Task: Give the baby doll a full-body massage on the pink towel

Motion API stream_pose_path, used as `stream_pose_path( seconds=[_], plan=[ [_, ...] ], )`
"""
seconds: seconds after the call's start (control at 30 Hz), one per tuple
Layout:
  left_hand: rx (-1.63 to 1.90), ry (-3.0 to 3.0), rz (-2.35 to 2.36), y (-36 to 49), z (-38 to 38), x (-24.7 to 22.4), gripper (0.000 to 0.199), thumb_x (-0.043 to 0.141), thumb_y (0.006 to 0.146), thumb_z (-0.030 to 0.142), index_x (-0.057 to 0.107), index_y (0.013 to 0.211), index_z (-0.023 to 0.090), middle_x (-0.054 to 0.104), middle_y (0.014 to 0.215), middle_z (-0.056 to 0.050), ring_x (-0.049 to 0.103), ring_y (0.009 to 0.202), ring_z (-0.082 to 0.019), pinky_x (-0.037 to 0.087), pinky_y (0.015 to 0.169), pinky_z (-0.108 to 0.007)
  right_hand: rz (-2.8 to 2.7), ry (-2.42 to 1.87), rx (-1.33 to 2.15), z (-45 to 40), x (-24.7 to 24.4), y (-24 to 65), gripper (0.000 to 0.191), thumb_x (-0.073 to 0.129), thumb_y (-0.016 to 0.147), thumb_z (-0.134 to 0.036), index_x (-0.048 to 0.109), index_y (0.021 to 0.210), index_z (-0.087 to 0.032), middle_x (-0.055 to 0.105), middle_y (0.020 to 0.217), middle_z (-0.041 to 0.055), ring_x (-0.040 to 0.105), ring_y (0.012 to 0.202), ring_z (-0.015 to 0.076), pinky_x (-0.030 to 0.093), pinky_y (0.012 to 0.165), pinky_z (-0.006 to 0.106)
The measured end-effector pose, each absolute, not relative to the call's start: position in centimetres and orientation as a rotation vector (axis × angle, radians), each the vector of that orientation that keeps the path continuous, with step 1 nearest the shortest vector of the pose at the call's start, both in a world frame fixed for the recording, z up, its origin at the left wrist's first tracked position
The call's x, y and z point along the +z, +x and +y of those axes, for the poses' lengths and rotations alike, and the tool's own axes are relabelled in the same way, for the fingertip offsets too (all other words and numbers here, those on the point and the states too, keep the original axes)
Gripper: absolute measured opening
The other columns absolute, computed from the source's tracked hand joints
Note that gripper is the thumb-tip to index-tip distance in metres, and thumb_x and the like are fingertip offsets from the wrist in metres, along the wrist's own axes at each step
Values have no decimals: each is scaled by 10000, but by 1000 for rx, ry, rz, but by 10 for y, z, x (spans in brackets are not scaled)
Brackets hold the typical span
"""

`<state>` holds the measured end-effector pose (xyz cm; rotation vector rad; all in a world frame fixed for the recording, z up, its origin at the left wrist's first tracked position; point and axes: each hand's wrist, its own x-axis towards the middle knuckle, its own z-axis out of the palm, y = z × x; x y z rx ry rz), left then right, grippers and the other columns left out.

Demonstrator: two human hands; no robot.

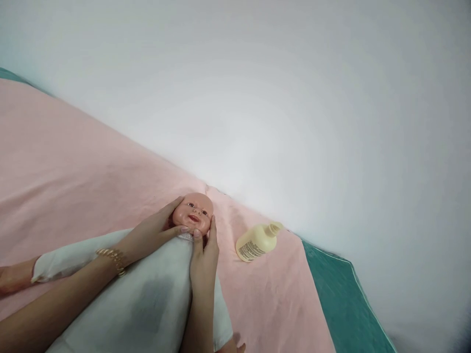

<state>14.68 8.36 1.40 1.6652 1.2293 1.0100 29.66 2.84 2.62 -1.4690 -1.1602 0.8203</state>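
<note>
Bare forearms (pixel 66 306) led to the left grip (pixel 162 230) and right grip (pixel 204 257), both clamped on the round head (pixel 195 212) of a white-clothed, pink plastic baby doll (pixel 154 294), which lay beneath them and seemed light, stiff, slippery, best cupped there.

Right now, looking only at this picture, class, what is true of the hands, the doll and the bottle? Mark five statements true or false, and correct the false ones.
1. The left hand and right hand both touch the doll's head. True.
2. A bracelet is on the right wrist. False: the gold bracelet is on the left one.
3. The pale yellow bottle is on the pink cloth. True.
4. The right hand grips the bottle. False: it is apart from it.
5. The doll's clothing is bright red. False: it is whitish.
</note>
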Motion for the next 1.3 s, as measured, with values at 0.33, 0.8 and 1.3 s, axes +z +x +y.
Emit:
stream_pose_path(
  seconds=[0.33, 0.8, 1.3],
  plan=[
    [986, 1756, 1253, 146, 87, 8, 733, 374, 925, 607, 241, 1535, 221, 328, 1548, -30, 328, 1407, -277, 295, 1150, -381, -1193, -1448, 793, 30, 24, 299, 609, 388, 961, -526, 326, 1492, -235, 405, 1510, 38, 374, 1403, 202, 311, 1156, 376],
    [999, 1632, 1228, 148, 78, 25, 832, 513, 850, 620, 271, 1521, 191, 378, 1517, -99, 384, 1368, -329, 352, 1113, -435, -1107, -1435, 906, 27, 34, 293, 748, 617, 865, -427, 284, 1507, -232, 454, 1476, 65, 481, 1328, 236, 403, 1098, 392],
    [1022, 1549, 1173, 149, 80, 21, 926, 644, 755, 580, 276, 1521, 213, 475, 1447, -118, 470, 1307, -330, 418, 1072, -440, -1171, -1482, 818, 27, 30, 292, 702, 577, 889, -413, 285, 1505, -246, 444, 1484, 58, 467, 1336, 234, 400, 1097, 403]
  ],
)
